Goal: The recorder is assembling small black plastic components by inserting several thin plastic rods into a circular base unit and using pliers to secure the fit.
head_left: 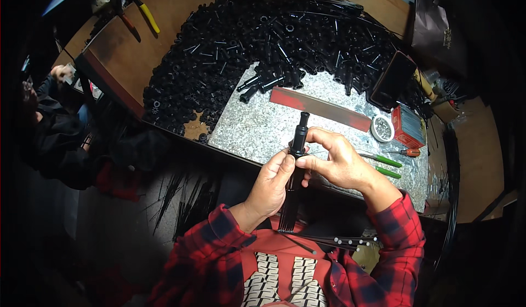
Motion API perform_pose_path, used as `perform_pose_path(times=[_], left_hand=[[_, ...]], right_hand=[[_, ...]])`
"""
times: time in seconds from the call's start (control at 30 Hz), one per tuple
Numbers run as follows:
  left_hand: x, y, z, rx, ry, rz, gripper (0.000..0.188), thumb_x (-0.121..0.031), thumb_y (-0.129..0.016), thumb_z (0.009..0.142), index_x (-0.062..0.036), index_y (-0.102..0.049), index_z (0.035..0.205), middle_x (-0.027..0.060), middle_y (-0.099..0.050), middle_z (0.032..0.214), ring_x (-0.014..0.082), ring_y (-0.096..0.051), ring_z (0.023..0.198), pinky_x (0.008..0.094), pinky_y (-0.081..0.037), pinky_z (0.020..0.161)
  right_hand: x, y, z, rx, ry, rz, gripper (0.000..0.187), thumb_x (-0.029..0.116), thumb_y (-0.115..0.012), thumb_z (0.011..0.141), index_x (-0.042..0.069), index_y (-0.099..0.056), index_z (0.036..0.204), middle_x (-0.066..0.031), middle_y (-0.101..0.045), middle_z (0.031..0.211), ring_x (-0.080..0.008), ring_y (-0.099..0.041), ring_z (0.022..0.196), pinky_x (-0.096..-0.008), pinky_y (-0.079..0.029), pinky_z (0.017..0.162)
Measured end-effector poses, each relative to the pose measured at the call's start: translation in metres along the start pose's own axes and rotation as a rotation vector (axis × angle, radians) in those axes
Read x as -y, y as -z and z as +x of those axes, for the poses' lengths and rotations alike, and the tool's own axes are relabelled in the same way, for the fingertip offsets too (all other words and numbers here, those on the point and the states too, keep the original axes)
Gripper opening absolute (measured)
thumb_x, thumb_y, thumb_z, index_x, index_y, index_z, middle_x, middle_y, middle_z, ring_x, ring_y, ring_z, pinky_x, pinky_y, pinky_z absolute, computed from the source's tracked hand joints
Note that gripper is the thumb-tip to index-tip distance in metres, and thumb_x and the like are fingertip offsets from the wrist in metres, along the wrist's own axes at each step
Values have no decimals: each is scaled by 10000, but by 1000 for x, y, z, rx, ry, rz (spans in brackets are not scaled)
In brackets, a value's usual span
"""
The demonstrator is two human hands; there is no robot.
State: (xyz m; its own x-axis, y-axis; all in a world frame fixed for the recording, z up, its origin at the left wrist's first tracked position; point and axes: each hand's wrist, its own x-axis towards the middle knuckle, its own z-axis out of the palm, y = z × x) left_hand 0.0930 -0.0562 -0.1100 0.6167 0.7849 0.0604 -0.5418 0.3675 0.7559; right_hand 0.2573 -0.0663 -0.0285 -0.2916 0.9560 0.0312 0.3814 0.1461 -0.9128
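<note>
A black umbrella runner (300, 137), a stepped tube with a collar, stands nearly upright between my hands, above the near edge of the board. My left hand (268, 184) grips it from the left, thumb pressed just below the collar. From the right, my right hand (342, 162) pinches at the collar with thumb and forefinger; a thin wire seems to pass by these fingertips. Thin black ribs (287, 216) hang in a bundle below my hands, down to my lap. What lies between my fingertips is too small to make out.
A speckled board (235, 129) carries a red-edged bar (320, 108), a white bowl (382, 128) of small metal pieces, a red box (408, 127), green-handled pliers (388, 171) and a screwdriver (410, 153). Behind are heaped black runners (219, 38) and a phone (393, 81). Another person's hand (63, 72) shows left.
</note>
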Motion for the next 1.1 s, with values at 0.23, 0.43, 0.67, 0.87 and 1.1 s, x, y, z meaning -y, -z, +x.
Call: perform_pose_path(times=[0.23,0.43,0.67,0.87,1.1], left_hand=[[-3,-1,-1,25,7,32,401,-290,-393,1014,10,-461,1271,76,-574,991,160,-567,820,287,-475,743],[-2,5,-1,77,30,-26,413,-293,-403,1011,14,-452,1284,78,-572,992,159,-565,825,288,-474,746],[-5,0,-2,84,29,38,431,-298,-406,1009,20,-436,1299,77,-566,1031,159,-568,849,289,-477,758],[-3,-3,-2,71,13,7,399,-284,-365,1026,10,-455,1280,41,-555,996,111,-542,835,250,-471,730],[-2,1,-2,84,-2,11,384,-282,-362,1026,8,-472,1252,48,-560,1003,116,-548,828,254,-470,720]], right_hand=[[-4,5,2,13,49,-2,172,86,-655,860,-7,-558,967,-63,-582,906,-111,-627,665,-253,-526,634],[8,3,0,74,-84,194,159,82,-645,862,-7,-553,957,-58,-570,914,-115,-633,676,-254,-526,637],[8,6,-2,42,-2,17,170,94,-648,854,-9,-553,950,-76,-592,908,-143,-630,740,-286,-511,691],[3,10,-3,66,80,-60,192,102,-646,856,-9,-567,992,-78,-597,911,-150,-626,743,-291,-509,699],[1,3,-6,59,-52,142,166,85,-610,879,-9,-557,1006,-80,-585,947,-131,-624,725,-269,-518,662]])
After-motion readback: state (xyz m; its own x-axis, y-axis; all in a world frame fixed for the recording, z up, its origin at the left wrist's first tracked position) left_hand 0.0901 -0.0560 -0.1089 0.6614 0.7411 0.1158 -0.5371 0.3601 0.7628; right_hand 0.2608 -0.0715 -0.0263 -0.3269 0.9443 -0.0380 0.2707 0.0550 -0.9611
